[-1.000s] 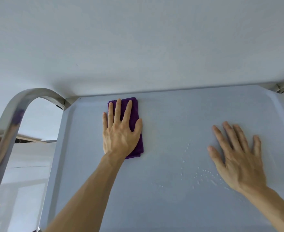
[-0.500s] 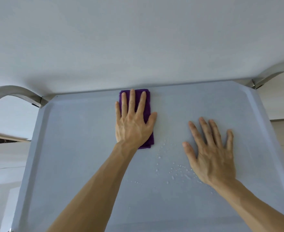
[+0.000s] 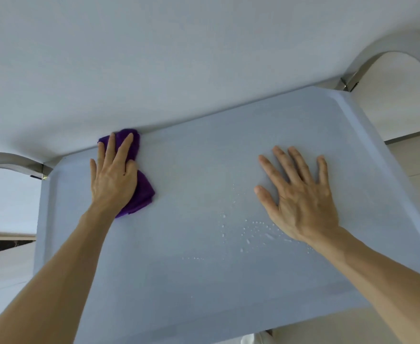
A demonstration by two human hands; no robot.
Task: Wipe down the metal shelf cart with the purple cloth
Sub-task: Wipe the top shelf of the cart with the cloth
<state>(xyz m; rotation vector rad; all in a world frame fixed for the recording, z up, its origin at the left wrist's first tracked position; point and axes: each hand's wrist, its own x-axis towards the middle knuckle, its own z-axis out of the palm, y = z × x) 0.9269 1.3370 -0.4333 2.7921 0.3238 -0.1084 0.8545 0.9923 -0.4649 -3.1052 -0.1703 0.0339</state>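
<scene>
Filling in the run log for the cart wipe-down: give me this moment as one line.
left hand presses purple cloth flat at shelf's far edge | right hand flat on shelf | droplets unwiped beside right hand

head view | worn on head, faces forward-down | close over cart shelf [image 3: 204,281] (sole view)

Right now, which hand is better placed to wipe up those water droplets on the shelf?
Left. The left hand already presses the purple cloth flat on the shelf by the far rim. The right hand lies bare beside the droplets, holding nothing, likely just steadying the cart.
</scene>
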